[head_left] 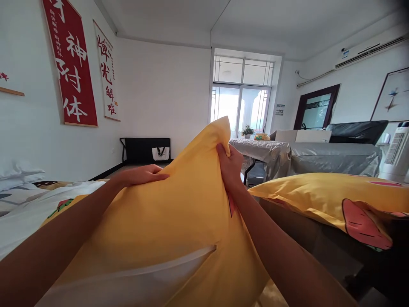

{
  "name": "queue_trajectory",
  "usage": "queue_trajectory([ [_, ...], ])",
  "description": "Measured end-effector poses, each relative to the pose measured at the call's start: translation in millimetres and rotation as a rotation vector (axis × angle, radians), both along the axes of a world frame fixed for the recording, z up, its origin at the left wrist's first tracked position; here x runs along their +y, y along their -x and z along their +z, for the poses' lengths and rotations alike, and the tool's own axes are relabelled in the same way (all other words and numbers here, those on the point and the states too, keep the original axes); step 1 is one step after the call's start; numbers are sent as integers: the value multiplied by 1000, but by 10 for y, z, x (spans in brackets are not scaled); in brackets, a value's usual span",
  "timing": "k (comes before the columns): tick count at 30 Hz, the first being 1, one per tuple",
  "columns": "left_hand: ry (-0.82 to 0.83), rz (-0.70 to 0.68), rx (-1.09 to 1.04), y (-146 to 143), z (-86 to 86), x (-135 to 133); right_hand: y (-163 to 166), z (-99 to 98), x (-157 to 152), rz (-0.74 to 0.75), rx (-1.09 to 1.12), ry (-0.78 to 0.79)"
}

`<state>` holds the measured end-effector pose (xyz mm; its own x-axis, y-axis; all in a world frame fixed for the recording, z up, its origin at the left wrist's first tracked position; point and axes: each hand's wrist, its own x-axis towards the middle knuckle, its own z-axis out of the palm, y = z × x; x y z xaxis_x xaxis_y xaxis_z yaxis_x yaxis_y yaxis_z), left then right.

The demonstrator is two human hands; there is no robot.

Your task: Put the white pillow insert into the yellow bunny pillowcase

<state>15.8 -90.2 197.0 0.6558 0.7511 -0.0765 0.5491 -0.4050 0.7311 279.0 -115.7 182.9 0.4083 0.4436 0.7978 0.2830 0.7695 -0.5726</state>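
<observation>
A yellow pillow [179, 221] in a pillowcase stands on end in front of me, with white inner fabric showing at its lower opening. My right hand [228, 164] is shut on the pillowcase's top corner, pinching the fabric. My left hand [143, 174] lies flat on the pillow's upper left edge, fingers together and pressing on the cloth. Both forearms reach in from the bottom of the view.
A second yellow pillow [322, 196] with red patches lies at the right. White bedding [28, 204] with a printed pattern is at the left. Behind stand furniture under grey covers [319, 155], a glass door [241, 108], wall scrolls [72, 64] and a white fan heater [396, 151].
</observation>
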Motion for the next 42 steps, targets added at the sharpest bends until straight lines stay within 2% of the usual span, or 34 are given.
queue_trajectory([
  [3,-122,30,-42,-33,-34,-37,-43,3,41,39,11,23],
  [6,-216,153,-157,-49,-21,-56,-226,-30,106,173,-15,136],
  [7,-270,190,-195,-52,4,-65,-297,-51,131,177,-30,167],
  [11,-504,231,-243,-85,171,-134,-442,-153,209,-37,-48,120],
  [16,-643,311,-153,-105,247,-213,-402,-144,230,-100,-319,114],
  [19,-708,373,-88,-123,222,-253,-456,-94,257,-207,-200,26],
  [21,-786,411,-32,-135,244,-279,-506,-86,278,-203,-186,30],
  [23,-883,446,75,-135,327,-308,-532,-93,278,-183,-214,51],
  [26,-1063,523,251,-126,571,-373,-497,-101,220,-209,-143,-18],
  [29,-1327,637,313,-134,860,-452,-417,-98,132,-161,-140,-7],
  [31,-1419,667,337,-153,964,-472,-390,-88,89,-101,-140,27],
  [33,-1395,607,393,-167,927,-441,-399,-70,66,-99,-92,14],
  [37,-1158,365,459,-101,550,-257,-434,-40,43,-127,-91,-39],
  [39,-1007,324,423,-38,416,-160,-412,-39,17,-60,-116,-31],
  [42,-835,343,333,-81,461,-103,-319,-30,-44,91,-109,-15],
])
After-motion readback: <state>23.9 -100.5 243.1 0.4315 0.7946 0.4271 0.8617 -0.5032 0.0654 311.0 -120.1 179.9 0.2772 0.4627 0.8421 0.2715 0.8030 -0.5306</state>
